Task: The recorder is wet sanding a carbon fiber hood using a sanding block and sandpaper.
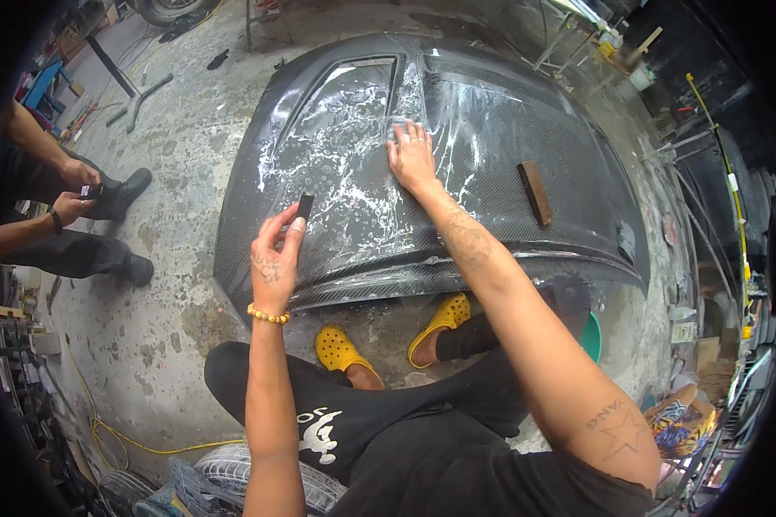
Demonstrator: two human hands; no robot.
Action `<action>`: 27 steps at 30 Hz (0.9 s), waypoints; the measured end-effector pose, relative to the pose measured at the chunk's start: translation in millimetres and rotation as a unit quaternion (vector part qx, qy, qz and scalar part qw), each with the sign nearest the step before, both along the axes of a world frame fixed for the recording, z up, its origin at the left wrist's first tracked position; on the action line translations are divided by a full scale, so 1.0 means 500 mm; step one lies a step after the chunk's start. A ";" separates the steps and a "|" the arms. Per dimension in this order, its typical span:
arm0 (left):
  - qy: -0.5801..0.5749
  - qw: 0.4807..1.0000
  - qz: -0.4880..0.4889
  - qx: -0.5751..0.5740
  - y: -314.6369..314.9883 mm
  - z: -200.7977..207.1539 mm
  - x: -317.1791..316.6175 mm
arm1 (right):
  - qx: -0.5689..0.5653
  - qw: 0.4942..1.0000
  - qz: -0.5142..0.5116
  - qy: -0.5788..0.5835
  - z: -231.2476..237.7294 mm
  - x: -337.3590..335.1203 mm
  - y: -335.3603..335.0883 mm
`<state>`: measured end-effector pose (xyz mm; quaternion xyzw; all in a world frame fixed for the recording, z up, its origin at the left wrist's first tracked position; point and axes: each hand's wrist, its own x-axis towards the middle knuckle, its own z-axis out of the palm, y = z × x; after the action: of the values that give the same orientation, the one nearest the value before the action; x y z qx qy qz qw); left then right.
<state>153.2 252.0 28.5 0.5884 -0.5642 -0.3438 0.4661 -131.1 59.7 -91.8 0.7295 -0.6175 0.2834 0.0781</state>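
Note:
A dark carbon-fibre car hood [500, 95] lies before me, its left half streaked with white, milky liquid and droplets. My right hand [412, 159] reaches onto the middle of it, fingers pressed over a thin grey piece [398, 129]; motion blurs the fingertips, and the piece is mostly covered. Over the hood's near left part, my left hand [276, 246] pinches a small black block [305, 207] upright between thumb and fingers. A brown rectangular block [535, 193] rests on the hood's right half, touched by neither hand.
At the left, another person's hands [79, 194] hold a small dark device. My yellow clogs [341, 346] are on the floor by the hood's near edge. A green tub [591, 338] is partly hidden behind my right arm. A yellow cord [172, 450] and a tyre [267, 474] lie lower left.

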 end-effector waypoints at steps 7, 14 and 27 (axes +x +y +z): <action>-0.001 1.000 -0.002 -0.019 -0.008 -0.024 0.038 | 0.006 0.947 0.314 -0.063 0.000 0.132 0.111; -0.019 0.999 0.018 -0.035 0.002 -0.053 0.121 | 0.051 0.935 0.292 -0.197 0.005 0.166 0.036; 0.060 0.998 -0.018 0.010 -0.032 -0.038 0.089 | 0.050 0.925 0.374 -0.045 0.012 0.262 0.035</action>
<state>197.9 235.8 9.4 0.5616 -0.5420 -0.3924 0.4867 0.0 77.4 -86.0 0.8969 -0.3158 0.2935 -0.0987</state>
